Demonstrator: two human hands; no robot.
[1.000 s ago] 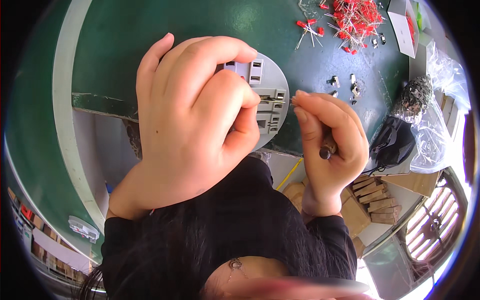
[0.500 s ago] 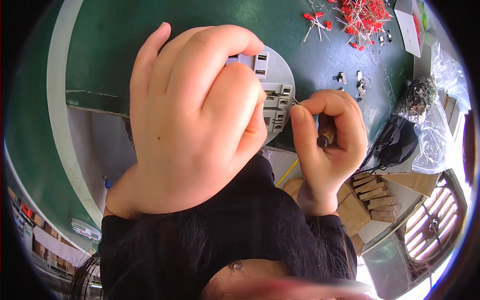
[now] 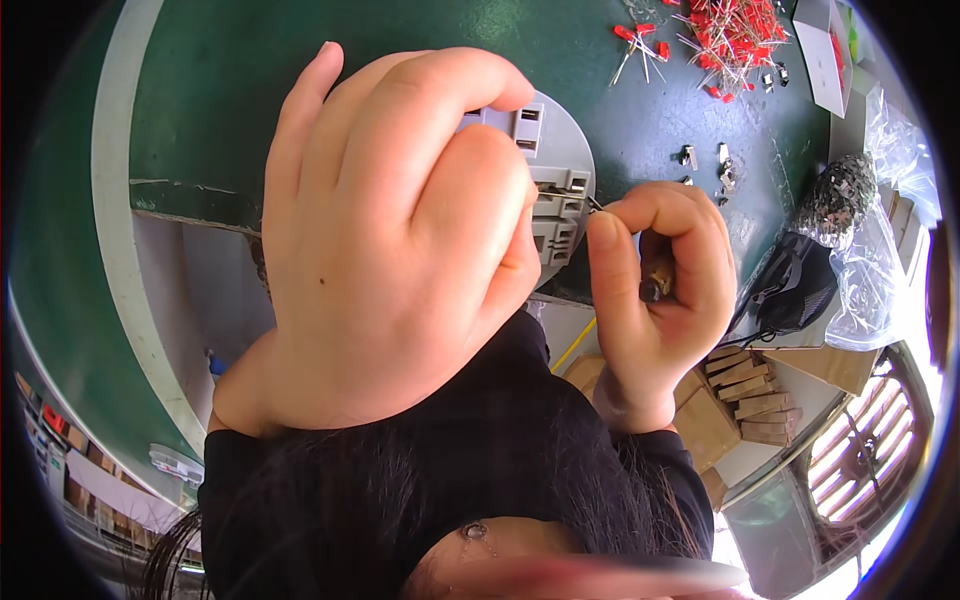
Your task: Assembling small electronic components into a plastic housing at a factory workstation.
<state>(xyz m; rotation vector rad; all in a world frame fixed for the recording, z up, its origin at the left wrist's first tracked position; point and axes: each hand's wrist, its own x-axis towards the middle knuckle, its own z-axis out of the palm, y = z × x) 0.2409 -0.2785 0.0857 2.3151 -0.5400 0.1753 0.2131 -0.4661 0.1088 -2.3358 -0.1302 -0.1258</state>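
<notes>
Hands apart: I see the left hand point(image 3: 400, 250) curled over a grey disc point(image 3: 577, 140), fingertips hidden, grip cannot be told. Right hand point(image 3: 668, 325) pinches a thin wire point(image 3: 595, 204) at the disc's edge, fingers around a dark handle point(image 3: 652, 290). Beyond it, on the tabletop point(image 3: 625, 115): metal clips point(image 3: 726, 172), then red components point(image 3: 735, 40).

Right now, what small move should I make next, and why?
Perhaps draw the lead gently taut with your right hand: it seems to pinch the end at the edge of the disc, where the lead looks angled, while your left hand covers the other side.
</notes>
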